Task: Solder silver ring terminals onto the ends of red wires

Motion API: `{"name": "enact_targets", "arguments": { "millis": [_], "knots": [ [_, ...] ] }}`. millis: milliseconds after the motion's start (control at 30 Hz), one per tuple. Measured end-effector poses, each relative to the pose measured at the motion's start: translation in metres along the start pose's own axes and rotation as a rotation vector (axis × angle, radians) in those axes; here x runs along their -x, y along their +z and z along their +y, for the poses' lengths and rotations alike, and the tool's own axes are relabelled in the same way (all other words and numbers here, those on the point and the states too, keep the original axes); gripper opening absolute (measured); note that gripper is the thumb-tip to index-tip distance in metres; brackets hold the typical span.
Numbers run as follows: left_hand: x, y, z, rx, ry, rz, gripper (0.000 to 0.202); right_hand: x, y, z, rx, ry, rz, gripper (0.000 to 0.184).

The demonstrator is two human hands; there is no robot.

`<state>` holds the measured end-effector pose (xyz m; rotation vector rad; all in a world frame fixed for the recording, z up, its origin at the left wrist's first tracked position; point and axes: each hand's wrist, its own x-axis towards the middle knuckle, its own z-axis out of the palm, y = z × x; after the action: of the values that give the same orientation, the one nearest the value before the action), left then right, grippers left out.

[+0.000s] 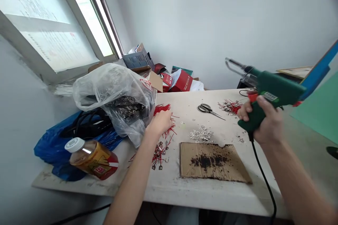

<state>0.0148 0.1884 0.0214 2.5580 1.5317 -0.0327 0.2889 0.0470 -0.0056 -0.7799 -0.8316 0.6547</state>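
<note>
My right hand (264, 122) grips the handle of a green soldering gun (269, 93), held up above the table with its metal tip (233, 64) pointing left. A black cord hangs down from it. My left hand (161, 121) reaches over a pile of short red wires (164, 111) on the white table (211, 186), fingers down on them. Whether the left hand holds a wire is hidden. Near my left wrist lie wires with small metal terminals (159, 154). A scorched piece of cardboard (211, 161) lies in front of me.
Scissors (209, 109), a heap of small metal washers (201, 134) and more finished red wires (231, 106) lie mid-table. A clear plastic bag (116, 95), a blue bag (56, 144), a bottle (91, 158) and boxes (169, 77) crowd the left and back.
</note>
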Motion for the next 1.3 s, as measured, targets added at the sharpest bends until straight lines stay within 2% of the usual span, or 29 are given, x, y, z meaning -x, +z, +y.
{"name": "enact_targets", "arguments": {
  "millis": [133, 200, 367, 633, 833, 933, 1000, 1067, 1200, 1300],
  "knots": [
    [-0.014, 0.013, -0.009, -0.06, -0.051, -0.036, 0.021, 0.002, -0.013, 0.029, -0.027, 0.178, 0.045, 0.05],
    [-0.016, 0.022, -0.01, -0.062, -0.046, -0.043, 0.024, 0.003, -0.016, 0.033, -0.041, 0.208, 0.056, 0.051],
    [-0.016, 0.033, -0.018, -0.043, -0.009, -0.085, 0.013, -0.001, -0.021, 0.031, -0.019, 0.212, 0.095, 0.057],
    [-0.011, 0.028, -0.021, 0.028, 0.018, -0.048, 0.018, -0.006, -0.032, 0.042, -0.011, 0.299, 0.148, 0.067],
    [-0.005, 0.017, -0.02, 0.147, 0.038, 0.01, 0.017, -0.004, -0.028, 0.042, -0.01, 0.31, 0.122, 0.062],
    [0.0, 0.015, -0.005, 0.369, 0.136, -0.009, 0.017, -0.003, -0.025, 0.039, 0.008, 0.295, 0.084, 0.059],
    [0.005, 0.02, 0.014, 0.593, 0.221, -0.084, 0.021, 0.0, -0.022, 0.037, 0.049, 0.272, 0.046, 0.057],
    [0.01, 0.031, 0.037, 0.821, 0.282, -0.099, 0.02, 0.004, -0.018, 0.035, 0.118, 0.264, 0.0, 0.057],
    [0.017, 0.056, 0.07, 1.179, 0.274, -0.173, 0.026, 0.017, -0.006, 0.034, 0.196, 0.298, -0.174, 0.067],
    [0.017, 0.067, 0.077, 1.321, 0.3, -0.178, 0.031, 0.026, 0.004, 0.033, 0.212, 0.319, -0.279, 0.067]
  ]
}}
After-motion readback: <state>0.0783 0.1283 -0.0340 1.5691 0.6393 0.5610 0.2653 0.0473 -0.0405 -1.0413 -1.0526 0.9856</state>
